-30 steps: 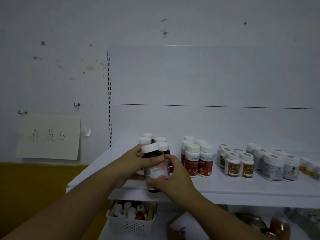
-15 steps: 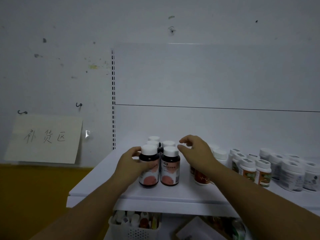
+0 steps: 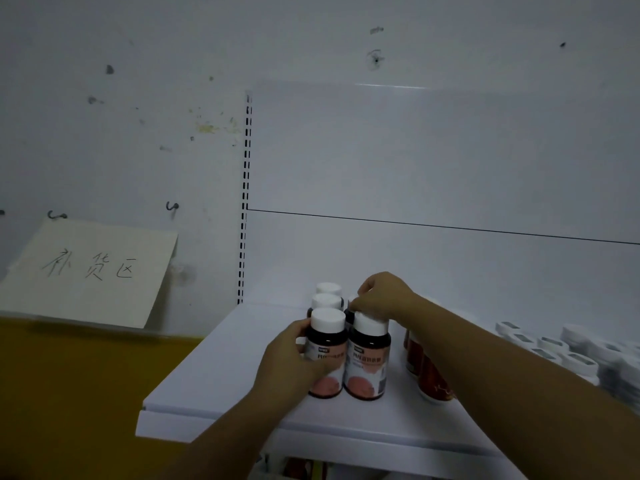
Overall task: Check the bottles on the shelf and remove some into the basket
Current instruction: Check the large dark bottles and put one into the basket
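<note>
Half a second earlier the right hand [image 3: 384, 299] had hovered above the red-labelled bottles [image 3: 431, 381]. It had since been moved left, over the second row of dark bottles. The left hand [image 3: 294, 358] had been kept on the front-left bottle [image 3: 327, 356], which a second earlier had been held off the shelf in both hands.

Nearest, the shelf [image 3: 221, 382] was seen as a smooth white board with a squared front lip. Near its left end the front-left bottle and front-right bottle [image 3: 369, 362] stood upright and touching. Both were dark glossy cylinders with flat white caps and pale labels bearing a pink disc. The front-left bottle was grasped by the left hand, fingers curled round its body. Behind it, two rear caps [image 3: 326, 299] were lined up. The right hand was arched over a cap behind the front-right bottle, fingertips [image 3: 363, 296] curled down at it; whether that cap was gripped could not be told. To the right, squat white bottles [image 3: 571, 355] were crowded. Farther off, a handwritten paper note [image 3: 86, 271] was fixed to the scuffed wall [image 3: 138, 98].
</note>
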